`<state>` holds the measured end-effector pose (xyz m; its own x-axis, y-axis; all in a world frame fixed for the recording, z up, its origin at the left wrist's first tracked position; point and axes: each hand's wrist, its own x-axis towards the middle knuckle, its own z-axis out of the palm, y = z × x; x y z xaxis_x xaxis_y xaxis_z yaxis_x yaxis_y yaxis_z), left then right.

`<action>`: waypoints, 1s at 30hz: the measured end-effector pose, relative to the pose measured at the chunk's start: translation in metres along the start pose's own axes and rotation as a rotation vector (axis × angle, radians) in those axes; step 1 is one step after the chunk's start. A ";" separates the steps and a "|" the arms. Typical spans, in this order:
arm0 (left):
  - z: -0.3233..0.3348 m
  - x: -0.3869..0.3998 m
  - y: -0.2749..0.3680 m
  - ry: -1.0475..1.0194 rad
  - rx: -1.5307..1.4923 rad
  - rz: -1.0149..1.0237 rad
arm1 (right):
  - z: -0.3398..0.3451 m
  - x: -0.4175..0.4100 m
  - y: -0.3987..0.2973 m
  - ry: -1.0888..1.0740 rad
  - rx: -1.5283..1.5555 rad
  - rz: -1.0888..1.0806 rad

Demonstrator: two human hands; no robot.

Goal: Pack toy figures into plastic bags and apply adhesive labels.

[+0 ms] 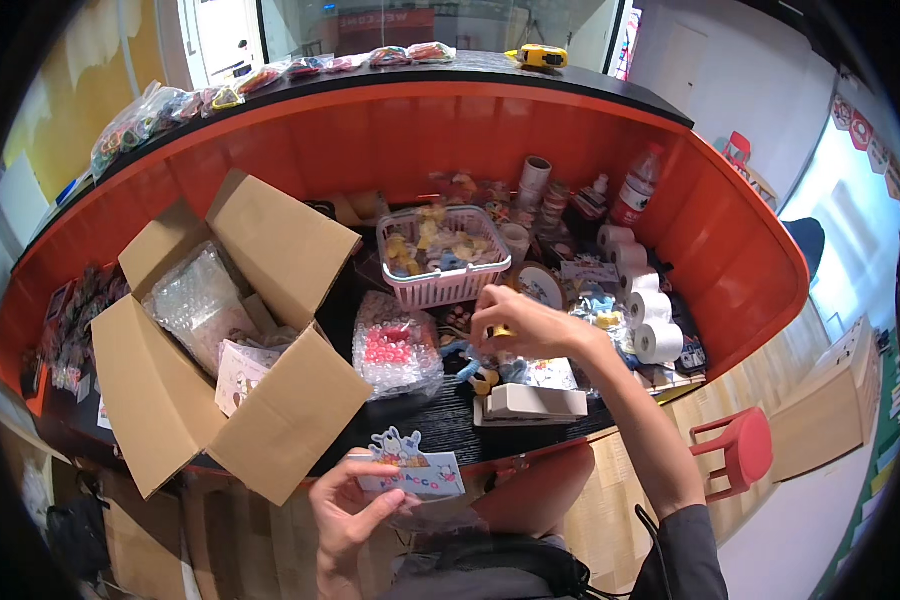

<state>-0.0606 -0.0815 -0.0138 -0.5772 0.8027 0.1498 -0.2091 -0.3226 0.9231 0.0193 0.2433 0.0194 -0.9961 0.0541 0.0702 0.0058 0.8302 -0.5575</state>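
My left hand (pixel 356 502) pinches a printed cartoon header card (pixel 420 474) with clear plastic below it, near the counter's front edge. Over the cluttered middle of the counter, my right hand (pixel 521 322) hangs with bent fingers; whether it grips something small cannot be told. Beneath and beside it lie small blue and yellow plush charms (pixel 481 375). A cream stapler-like device (pixel 532 403) sits just in front of them. To the left rests a bubble-wrapped pack (pixel 396 349) with pink-red contents. Behind it stands a pink plastic basket (pixel 446 289) holding small yellow and blue items.
An open cardboard box (pixel 285 427) holding bubble wrap and cards takes up the left side. Several white paper rolls (pixel 658 343) line the right, near a plastic bottle (pixel 636 187). A raised red partition (pixel 307 142) curves behind; bagged items and a yellow tape measure (pixel 542 56) top its ledge.
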 end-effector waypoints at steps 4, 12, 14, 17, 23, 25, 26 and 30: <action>0.004 0.004 -0.003 0.070 -0.066 -0.056 | -0.008 -0.010 -0.025 0.069 -0.052 0.133; 0.005 0.004 -0.009 0.092 -0.069 -0.067 | 0.032 0.000 -0.039 0.152 -0.576 0.350; 0.008 0.004 -0.008 0.132 -0.071 -0.041 | 0.039 0.011 -0.037 0.161 -0.569 0.471; 0.013 0.005 -0.005 0.129 -0.005 0.033 | 0.047 0.027 -0.039 0.167 -0.570 0.647; 0.007 0.008 -0.018 0.061 0.108 0.076 | 0.047 0.044 -0.030 0.124 -0.581 0.737; 0.007 0.008 -0.016 0.061 0.136 0.086 | 0.045 0.045 -0.029 0.116 -0.560 0.747; 0.008 0.008 -0.016 0.060 0.163 0.093 | 0.046 0.042 -0.026 0.147 -0.536 0.675; 0.014 0.012 -0.014 0.052 0.091 0.081 | 0.051 0.038 -0.034 0.202 -0.692 0.544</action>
<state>-0.0541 -0.0602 -0.0200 -0.6298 0.7482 0.2085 -0.0891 -0.3362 0.9375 -0.0233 0.1889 -0.0011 -0.8063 0.5787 0.1225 0.5882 0.8063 0.0621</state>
